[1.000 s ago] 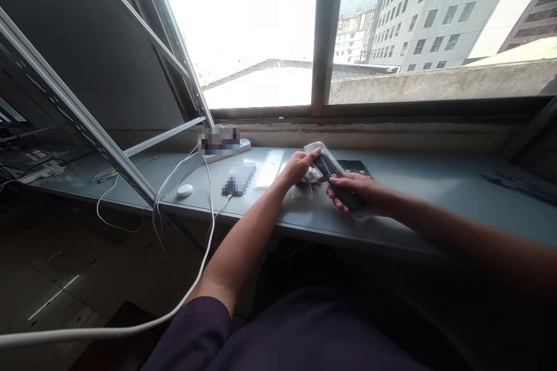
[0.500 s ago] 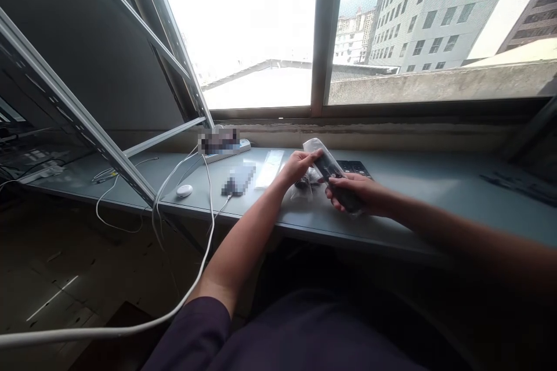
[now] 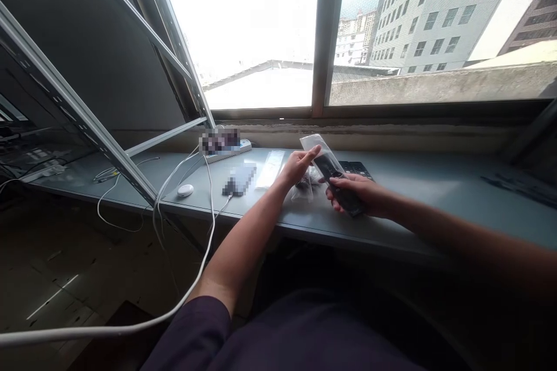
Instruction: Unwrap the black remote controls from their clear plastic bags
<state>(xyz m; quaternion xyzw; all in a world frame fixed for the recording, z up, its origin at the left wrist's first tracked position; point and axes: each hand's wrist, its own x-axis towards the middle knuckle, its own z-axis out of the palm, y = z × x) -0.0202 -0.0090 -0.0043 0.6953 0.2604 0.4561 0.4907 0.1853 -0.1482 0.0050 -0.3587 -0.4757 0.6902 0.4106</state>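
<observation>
A long dark item (image 3: pixel 327 163) lies inside a clear plastic bag (image 3: pixel 310 141), tilted above the table in front of me. My left hand (image 3: pixel 298 166) pinches the bag near its upper end, thumb on top. Around the lower part of the bagged item, my right hand (image 3: pixel 359 192) is closed, with its thumb across the front. Under and between the hands rests a crumpled clear bag (image 3: pixel 301 191) with dark contents I cannot make out. Behind my right hand, a flat black object (image 3: pixel 357 168) shows only in part.
White flat sleeves (image 3: pixel 270 169) lie left of my hands, beside a blurred-out device (image 3: pixel 239 179) on a cable. A white rounded gadget (image 3: pixel 185 190) and a power strip (image 3: pixel 246 145) are farther left. A metal frame (image 3: pixel 148 188) and a loose white cable (image 3: pixel 212 214) cross the left side.
The bag's upper end has risen slightly to the left and looks flatter. Both hands keep their hold, and the view has shifted a little.
</observation>
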